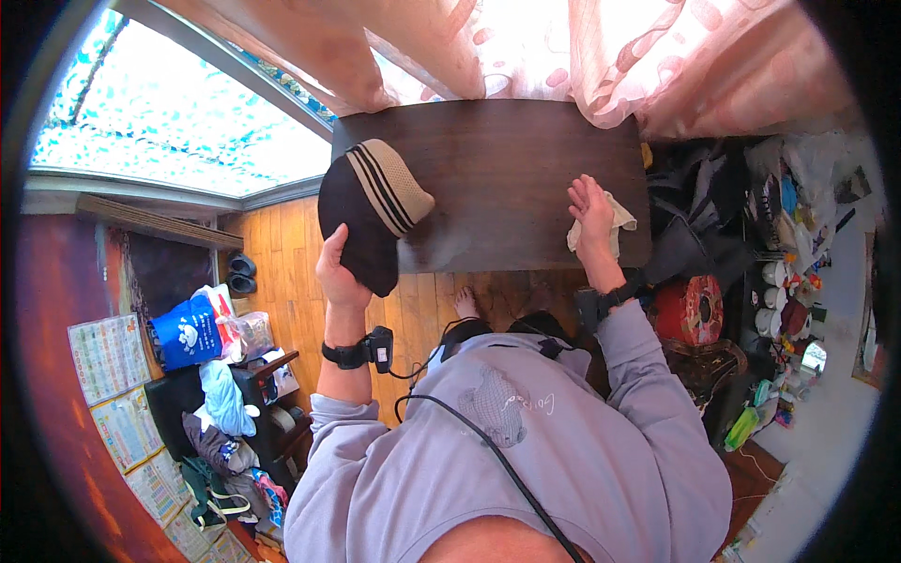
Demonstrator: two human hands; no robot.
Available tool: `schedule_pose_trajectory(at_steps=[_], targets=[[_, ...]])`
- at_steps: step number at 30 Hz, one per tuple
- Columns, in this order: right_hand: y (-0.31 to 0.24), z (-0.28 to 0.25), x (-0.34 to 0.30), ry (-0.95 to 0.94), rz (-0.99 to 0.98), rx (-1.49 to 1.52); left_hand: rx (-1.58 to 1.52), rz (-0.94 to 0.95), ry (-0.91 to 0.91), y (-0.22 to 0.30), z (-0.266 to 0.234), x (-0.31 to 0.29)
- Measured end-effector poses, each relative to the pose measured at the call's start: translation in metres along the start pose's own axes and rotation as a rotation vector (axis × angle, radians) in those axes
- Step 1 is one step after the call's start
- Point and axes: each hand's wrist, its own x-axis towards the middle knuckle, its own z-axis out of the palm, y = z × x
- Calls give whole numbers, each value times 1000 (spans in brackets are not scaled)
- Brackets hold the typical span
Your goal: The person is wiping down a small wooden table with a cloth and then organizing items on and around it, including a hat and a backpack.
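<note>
A cap [375, 202], black with a beige knit panel and dark stripes, is at the left end of a dark wooden table [507, 169]. My left hand [342, 270] grips its near edge, thumb on top and the other fingers mostly hidden beneath. Over the table's right side, my right hand [591, 214] has its fingers stretched out. A pale beige cloth [619, 223] lies against and partly behind that hand; whether the palm presses on it is hidden.
Pink patterned curtains [732, 75] hang at the table's far edge, beside a bright window [178, 103]. To the right are dark bags [704, 206] and a red round container [690, 308]. A blue bag [185, 333] and clothes [225, 399] are piled at left. Dark shoes [241, 272] sit on the wooden floor.
</note>
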Motion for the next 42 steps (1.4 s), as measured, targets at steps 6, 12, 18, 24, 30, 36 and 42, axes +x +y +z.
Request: schedule_pose_trajectory(at_steps=[6,12,18,24,30,36,42], targets=[[26,65,-50,-353,51,29,382,-312,-60,-76,2,-17],[22,72,-71,-506,-123,-232,-30,-397,-98,-44,25,-6],[8,33,-60,-344,-22,-281,-220,-271,-133,-21,6,-5],[12,45,-79,-396,66,-193,-386,-312,-224,-28,3,0],[0,48,-84,-494,-94,-56,-395,-357,-317,-30,10,-2],[13,31,-81,-563,213,122,-334,-330,-316,-30,9,-7],[8,2,-79,-578,360,150,-105,-449,-280,-24,0,11]])
